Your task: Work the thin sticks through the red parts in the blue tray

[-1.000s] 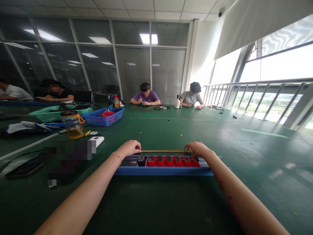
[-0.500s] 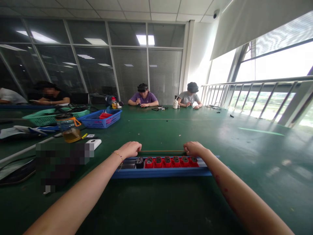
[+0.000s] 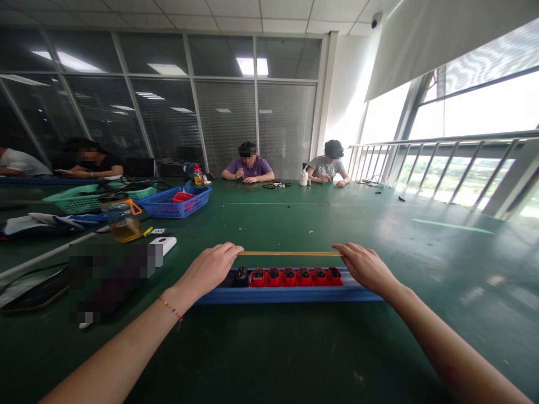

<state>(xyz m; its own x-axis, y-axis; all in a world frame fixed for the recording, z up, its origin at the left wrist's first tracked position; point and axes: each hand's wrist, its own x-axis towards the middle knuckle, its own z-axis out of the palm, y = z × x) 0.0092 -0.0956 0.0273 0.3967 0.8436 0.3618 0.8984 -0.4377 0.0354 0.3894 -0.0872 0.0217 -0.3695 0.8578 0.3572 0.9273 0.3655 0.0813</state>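
Head cam, worn, looks forward and down across green table (image 3: 269,348) (wide view); left hand (image 3: 217,264) and right hand (image 3: 366,266) near, glass partition (image 3: 223,126) far, railing (image 3: 446,140) on the right side.

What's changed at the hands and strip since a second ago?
The right hand has shifted right, so more of the strip shows between it and the left hand. The strip sits higher in the view, farther from the blue tray. Both hands hold it, as before. The tray, red blocks and black block stayed put.
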